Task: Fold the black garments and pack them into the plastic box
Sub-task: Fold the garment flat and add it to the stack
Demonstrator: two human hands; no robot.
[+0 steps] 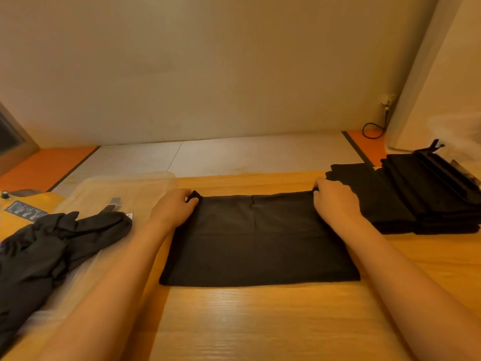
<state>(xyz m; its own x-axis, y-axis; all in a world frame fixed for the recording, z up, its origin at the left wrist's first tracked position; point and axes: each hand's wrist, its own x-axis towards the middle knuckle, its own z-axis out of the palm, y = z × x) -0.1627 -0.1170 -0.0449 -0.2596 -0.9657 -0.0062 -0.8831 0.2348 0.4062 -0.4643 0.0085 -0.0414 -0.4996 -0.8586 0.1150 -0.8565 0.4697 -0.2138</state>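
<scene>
My left hand (177,207) and right hand (335,199) each pinch a far corner of the matte black garment (260,243), a flat rectangle mid-way on the grained wooden worktop (260,321). A squared stack of folded garments (416,196) lies at 3 o'clock, and the clear plastic box (145,185) at 9.

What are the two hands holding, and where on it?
The flat rectangular black fabric garment: left hand pinches its far-left corner, right hand its far-right corner.

Light wooden table (260,321): flat black rectangular garment (260,243) centre; stacked folded black garments (416,194) far right; clear plastic box (135,188) left.
</scene>
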